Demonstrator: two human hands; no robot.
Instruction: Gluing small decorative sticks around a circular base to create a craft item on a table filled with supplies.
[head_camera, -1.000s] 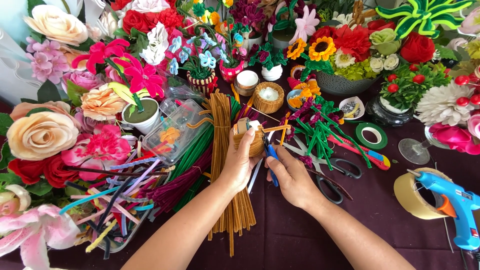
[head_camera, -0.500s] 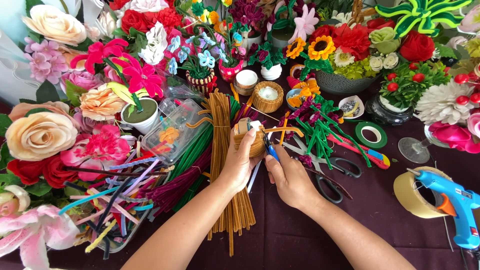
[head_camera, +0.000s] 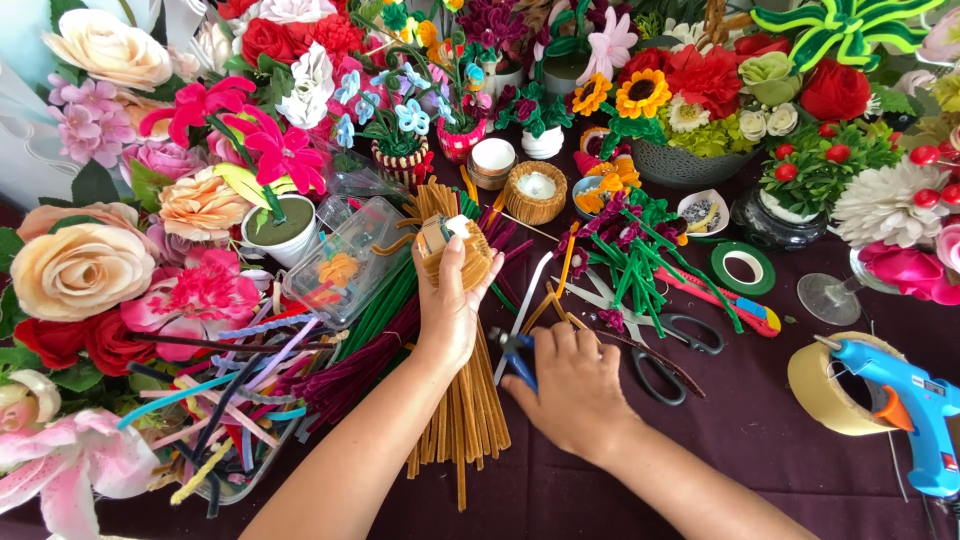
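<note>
From the head camera, a dark maroon tablecloth (head_camera: 780, 440) is crowded with craft flowers, pipe cleaners and tools. The left hand (head_camera: 450, 300) is clamped around a small tan woven bundle (head_camera: 455, 250), held above the long tan pipe cleaners (head_camera: 465, 400). The right hand (head_camera: 570, 385) rests palm down on the cloth, fingers curled around a blue-handled tool (head_camera: 517, 358). Black scissors (head_camera: 665, 350) lie just beside it; a blue glue gun (head_camera: 905, 405) and tape roll (head_camera: 825, 385) sit at the right edge.

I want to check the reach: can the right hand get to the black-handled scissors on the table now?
Probably yes. The right hand rests on the table just beside the black-handled scissors, with nothing between them, but it seems to be holding a small blue-handled tool.
</note>
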